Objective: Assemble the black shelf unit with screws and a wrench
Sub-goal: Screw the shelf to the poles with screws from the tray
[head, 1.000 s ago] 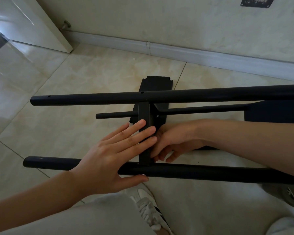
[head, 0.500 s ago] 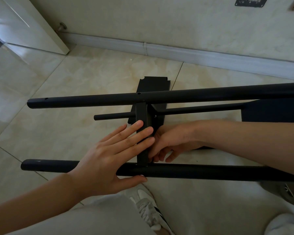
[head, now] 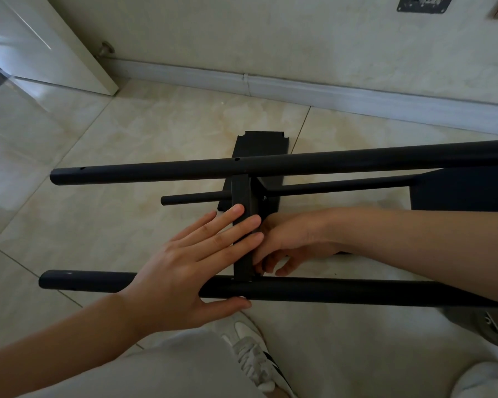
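a: how do the hands sit on the black metal shelf frame (head: 299, 165)?

b: the left hand (head: 184, 262) lies flat, fingers straight and together, pressing on the flat black crosspiece (head: 242, 196) that runs between the two thick tubes. its thumb tucks under the near round black tube (head: 328, 291), so the palm covers that tube. nothing is gripped, it just presses.

a: and the right hand (head: 291, 239)?

b: it reaches in from the right, wrist bent, behind the crosspiece just past the left fingertips. its fingers curl downward by the joint, but i cannot tell whether they hold anything; the crosspiece hides the tips.

a: how does the frame look?

b: it lies on its side across the pale glossy floor tiles (head: 127, 133). the far round black tube (head: 184, 172) is beyond both hands, with small holes along it. a thinner black rod (head: 193, 199) pokes out left of the crosspiece, above the left fingers. a small screw head (head: 264, 198) shows just above the right wrist. a flat black panel (head: 259, 145) lies on the floor beyond the far tube.

a: any writing?

b: none i can read. a white sneaker with dark stripes (head: 253, 357) sits below the left hand, and a white baseboard (head: 328, 90) runs along the wall beyond.
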